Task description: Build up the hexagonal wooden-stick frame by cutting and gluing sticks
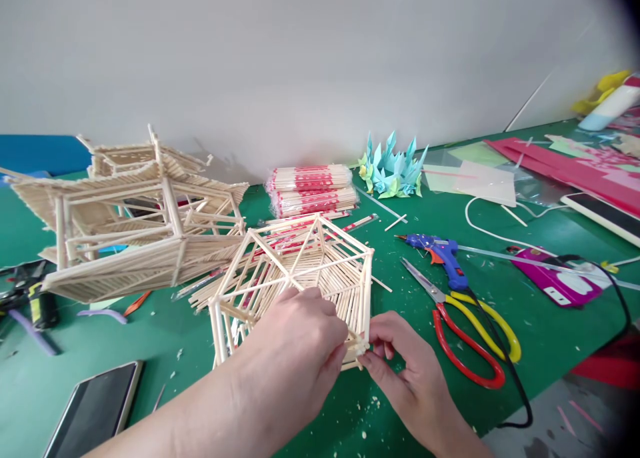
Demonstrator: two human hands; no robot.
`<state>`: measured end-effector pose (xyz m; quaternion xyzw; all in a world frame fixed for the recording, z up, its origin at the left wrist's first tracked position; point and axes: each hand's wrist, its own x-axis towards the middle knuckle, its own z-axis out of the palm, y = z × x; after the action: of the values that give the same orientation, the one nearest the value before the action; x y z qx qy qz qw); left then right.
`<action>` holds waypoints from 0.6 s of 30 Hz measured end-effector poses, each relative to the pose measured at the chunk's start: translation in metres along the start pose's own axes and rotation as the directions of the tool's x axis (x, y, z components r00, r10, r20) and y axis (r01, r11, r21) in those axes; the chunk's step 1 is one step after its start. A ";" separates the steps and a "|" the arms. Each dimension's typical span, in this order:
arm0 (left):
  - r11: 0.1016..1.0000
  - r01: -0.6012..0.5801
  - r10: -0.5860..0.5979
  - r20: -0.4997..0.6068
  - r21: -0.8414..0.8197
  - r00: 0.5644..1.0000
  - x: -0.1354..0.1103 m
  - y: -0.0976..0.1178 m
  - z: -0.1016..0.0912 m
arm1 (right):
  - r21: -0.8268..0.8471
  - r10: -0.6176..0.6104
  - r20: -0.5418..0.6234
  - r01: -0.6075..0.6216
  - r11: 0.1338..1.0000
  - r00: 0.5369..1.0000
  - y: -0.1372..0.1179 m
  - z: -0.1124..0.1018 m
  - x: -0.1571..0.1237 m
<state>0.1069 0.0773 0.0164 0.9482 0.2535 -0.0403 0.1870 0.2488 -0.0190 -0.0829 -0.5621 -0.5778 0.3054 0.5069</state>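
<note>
While your right hand (pixel 407 371) pinches its corner, the pale, many-sided stick frame (pixel 291 273) sits partly covered by your left hand (pixel 305 338), whose grip can't be told; scissors (pixel 440 297) and glue gun (pixel 444 253) lie right of both.

My left hand (pixel 310 338) and my right hand (pixel 407 371) are bare, with slim fingers (pixel 393 326) and softly rounded knuckles (pixel 313 295); my left forearm (pixel 190 408) is smooth and uncovered along the stretch in view, and my right wrist (pixel 456 426) is bare too

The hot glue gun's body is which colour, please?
The hot glue gun's body is blue, shown best in the head view.
</note>
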 end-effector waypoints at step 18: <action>0.994 -0.021 0.008 0.117 0.110 0.993 0.006 -0.002 -0.002 | -0.019 -0.012 0.008 0.012 1.000 1.000 0.000 -0.001 -0.001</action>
<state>0.1113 0.0828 0.0163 0.9550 0.2326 -0.1083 0.1489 0.2494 -0.0203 -0.0825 -0.5623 -0.5859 0.2990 0.5011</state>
